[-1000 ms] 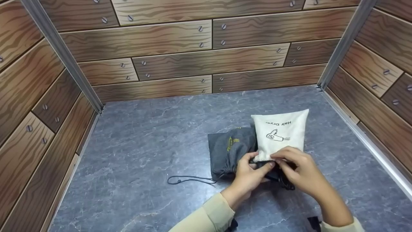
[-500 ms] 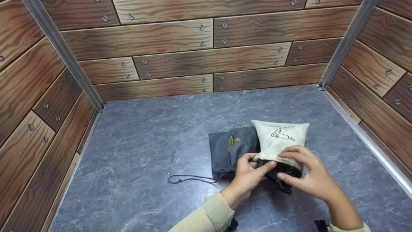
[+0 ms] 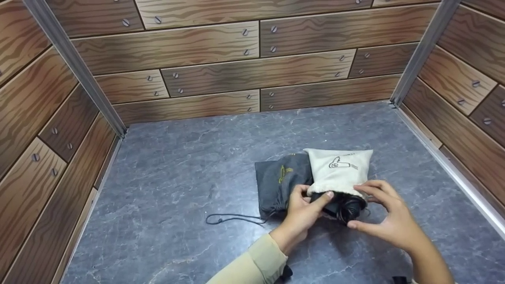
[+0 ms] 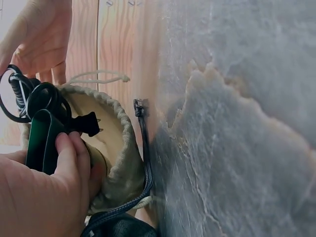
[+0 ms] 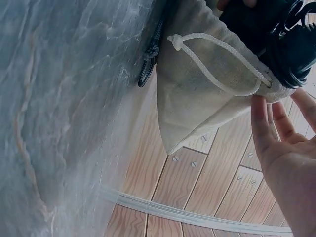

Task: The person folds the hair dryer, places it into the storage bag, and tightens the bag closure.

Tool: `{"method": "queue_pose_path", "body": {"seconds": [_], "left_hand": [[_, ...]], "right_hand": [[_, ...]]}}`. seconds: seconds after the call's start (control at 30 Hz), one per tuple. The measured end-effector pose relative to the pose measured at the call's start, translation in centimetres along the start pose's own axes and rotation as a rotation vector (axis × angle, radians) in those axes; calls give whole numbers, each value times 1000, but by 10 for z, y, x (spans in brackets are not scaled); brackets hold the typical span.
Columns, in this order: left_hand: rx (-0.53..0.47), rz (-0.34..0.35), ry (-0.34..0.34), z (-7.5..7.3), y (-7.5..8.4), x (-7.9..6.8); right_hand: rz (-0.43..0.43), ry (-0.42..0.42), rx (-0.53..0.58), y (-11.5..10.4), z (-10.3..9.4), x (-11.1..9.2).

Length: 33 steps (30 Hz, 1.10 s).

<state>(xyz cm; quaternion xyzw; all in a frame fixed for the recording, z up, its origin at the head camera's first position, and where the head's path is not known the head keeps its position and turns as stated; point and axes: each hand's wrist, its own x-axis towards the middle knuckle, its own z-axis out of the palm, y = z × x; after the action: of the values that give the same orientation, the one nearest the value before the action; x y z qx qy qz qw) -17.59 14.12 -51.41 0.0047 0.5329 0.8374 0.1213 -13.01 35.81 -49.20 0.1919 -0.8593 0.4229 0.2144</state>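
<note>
A cream drawstring bag (image 3: pixel 327 175), printed with a hair dryer drawing, lies with its gathered mouth toward the person. From the mouth sticks a black hair dryer (image 4: pixel 39 140) with a coiled cord (image 3: pixel 349 209); its two-pin plug (image 4: pixel 88 124) shows in the left wrist view. My left hand (image 3: pixel 302 213) grips the dryer at the left of the mouth, fingers partly inside the bag. The right hand (image 3: pixel 394 223) is spread at the mouth's other side. Its fingertips touch the rim, and the thumb is at the coil's end. Most of the dryer is hidden inside.
Left of the cream bag lies a dark grey drawstring bag (image 3: pixel 282 185) with yellow print, partly overlapped by it. Its looped cord (image 3: pixel 236 218) stretches left over the grey marbled table (image 3: pixel 177 169). Wood-patterned panels (image 3: pixel 209 81) stand around the back and sides.
The cream bag's far end has dropped, and its mouth has opened wider, exposing more of the coiled cord. My right hand has moved right and spread its thumb from its fingers.
</note>
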Motion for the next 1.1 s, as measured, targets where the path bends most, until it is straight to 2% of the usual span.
{"method": "queue_pose_path", "body": {"seconds": [0.17,0.27,0.57,0.63,0.8,0.97,1.1], "left_hand": [[-20,2,-8,1,1,1],[-26,2,13,2,2,2],[-64,5,51,3,1,3],[-67,-1,54,4,3,3],[-39,11,40,6,9,3],[65,55,12,6,11,0],[174,112,-8,3,11,-1]], "right_hand": [[25,66,136,-1,2,2],[9,89,187,0,3,3],[-15,79,336,1,6,4],[-13,84,338,2,8,4],[27,102,256,-2,8,3],[53,112,196,-3,8,1],[0,158,212,2,10,1]]}}
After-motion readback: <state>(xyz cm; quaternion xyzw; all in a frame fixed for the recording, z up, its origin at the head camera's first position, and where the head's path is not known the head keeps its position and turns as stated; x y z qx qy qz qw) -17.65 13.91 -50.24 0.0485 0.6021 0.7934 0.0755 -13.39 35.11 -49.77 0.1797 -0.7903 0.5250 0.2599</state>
